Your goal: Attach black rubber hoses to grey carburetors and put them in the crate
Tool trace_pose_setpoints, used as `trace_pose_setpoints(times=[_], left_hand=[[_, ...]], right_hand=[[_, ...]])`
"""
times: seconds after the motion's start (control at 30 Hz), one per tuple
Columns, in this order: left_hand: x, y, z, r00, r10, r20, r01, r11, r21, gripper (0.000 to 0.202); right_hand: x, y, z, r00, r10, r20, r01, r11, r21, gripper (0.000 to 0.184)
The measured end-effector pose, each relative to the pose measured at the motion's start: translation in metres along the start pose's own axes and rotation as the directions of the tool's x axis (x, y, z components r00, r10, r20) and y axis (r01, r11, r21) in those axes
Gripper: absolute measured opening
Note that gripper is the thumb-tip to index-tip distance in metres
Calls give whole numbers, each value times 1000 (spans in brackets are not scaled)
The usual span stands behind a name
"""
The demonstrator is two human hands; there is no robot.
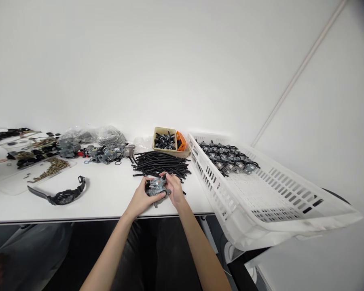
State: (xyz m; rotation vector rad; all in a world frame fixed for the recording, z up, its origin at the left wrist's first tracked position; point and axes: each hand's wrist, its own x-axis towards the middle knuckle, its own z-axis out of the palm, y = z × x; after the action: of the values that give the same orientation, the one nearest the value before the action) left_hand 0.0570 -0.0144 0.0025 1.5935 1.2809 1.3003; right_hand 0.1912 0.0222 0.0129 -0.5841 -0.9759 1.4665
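Note:
Near the table's front edge, a grey metal carburetor (156,186) is held between both hands. My left hand (142,198) wraps round its left and lower side, with the thumb along the front. On the opposite side, my right hand (175,189) has its fingers closed round a small black rubber part (164,176) at the carburetor's upper right; the fingertips partly hide it. Just behind the hands lies a pile of black rubber hoses (160,163).
A white plastic crate (239,218) with rows of carburetors (227,157) stands at the right. Behind the hoses are a yellow bin (155,139) of black parts and an orange basket (182,142). Leftward lie more carburetors (107,153), a wristwatch (63,197) and small brass pieces (53,169).

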Motion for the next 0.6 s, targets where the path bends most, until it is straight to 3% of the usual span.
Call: trace_pose_setpoints(times=[0.17,0.3,0.6], left_hand=[[0,-2,0,1000,2,-6,-2,1000,-8,55],[-1,0,0,1000,2,-9,-2,1000,0,53],[-1,1,-1,1000,-2,5,1,1000,18,54]], right_hand=[[-3,-4,-2,1000,-17,23,19,998,-63,16],[-4,-6,-5,995,-3,96,5,1000,-22,11],[-5,-7,-5,988,-18,153,25,999,-44,21]])
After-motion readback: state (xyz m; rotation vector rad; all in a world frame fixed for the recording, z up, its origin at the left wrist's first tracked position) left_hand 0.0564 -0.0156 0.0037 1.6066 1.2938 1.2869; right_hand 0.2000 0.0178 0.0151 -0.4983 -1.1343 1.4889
